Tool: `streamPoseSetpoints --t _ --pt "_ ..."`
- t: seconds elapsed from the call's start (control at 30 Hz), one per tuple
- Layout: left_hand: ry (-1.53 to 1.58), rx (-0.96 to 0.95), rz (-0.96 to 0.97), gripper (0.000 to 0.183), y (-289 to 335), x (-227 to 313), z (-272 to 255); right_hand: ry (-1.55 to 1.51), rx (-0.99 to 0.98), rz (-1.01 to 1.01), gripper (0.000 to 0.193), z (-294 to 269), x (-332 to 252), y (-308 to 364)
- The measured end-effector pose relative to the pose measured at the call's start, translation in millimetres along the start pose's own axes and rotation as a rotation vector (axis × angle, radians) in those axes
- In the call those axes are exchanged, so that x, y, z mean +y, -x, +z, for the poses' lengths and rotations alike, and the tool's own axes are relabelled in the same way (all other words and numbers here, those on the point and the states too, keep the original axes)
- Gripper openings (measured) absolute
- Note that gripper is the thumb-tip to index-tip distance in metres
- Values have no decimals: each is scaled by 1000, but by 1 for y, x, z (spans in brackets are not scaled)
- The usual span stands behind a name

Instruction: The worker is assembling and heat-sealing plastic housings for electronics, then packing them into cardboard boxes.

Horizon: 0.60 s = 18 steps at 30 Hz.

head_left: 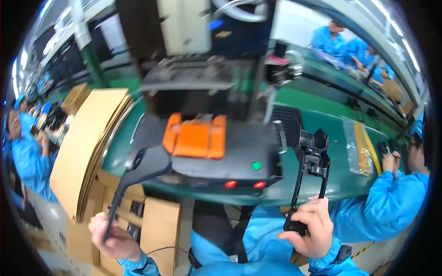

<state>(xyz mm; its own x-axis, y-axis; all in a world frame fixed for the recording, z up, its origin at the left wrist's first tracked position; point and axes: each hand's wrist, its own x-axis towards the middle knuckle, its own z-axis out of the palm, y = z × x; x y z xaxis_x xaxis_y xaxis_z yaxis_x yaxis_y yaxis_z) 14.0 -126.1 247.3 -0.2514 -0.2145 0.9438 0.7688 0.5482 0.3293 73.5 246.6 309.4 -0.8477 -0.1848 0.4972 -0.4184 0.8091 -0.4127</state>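
My left hand [115, 238] is closed around the thin end of a black plastic part [152, 162], long and narrow with a broad rounded head. That head is raised at the left front corner of a black bench machine. In my right hand [314, 225] is a black plastic housing [315, 166], an open frame with two long side rails and a boxy inner section at its far end. It is held up over the bench, to the right of the machine. An orange fixture [194, 137] sits on the machine's bed.
The machine's base [244, 161] carries a green button [256, 165] and red lights. Cardboard sheets [87, 152] and an open carton [159, 225] stand at left. Clear bags with yellow strips [359, 147] lie on the green bench [338, 131]. A co-worker [382, 207] sits close at right.
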Motion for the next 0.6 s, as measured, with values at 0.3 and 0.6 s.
streamPoseSetpoints --t 0.3,0.6 --pt "-730 -76 -1046 31 53 -21 -298 -105 -143 -296 50 64 -49 -35" --pt "-659 -46 -1570 36 223 -108 -415 -147 -78 -273 45 95 -72 -73"
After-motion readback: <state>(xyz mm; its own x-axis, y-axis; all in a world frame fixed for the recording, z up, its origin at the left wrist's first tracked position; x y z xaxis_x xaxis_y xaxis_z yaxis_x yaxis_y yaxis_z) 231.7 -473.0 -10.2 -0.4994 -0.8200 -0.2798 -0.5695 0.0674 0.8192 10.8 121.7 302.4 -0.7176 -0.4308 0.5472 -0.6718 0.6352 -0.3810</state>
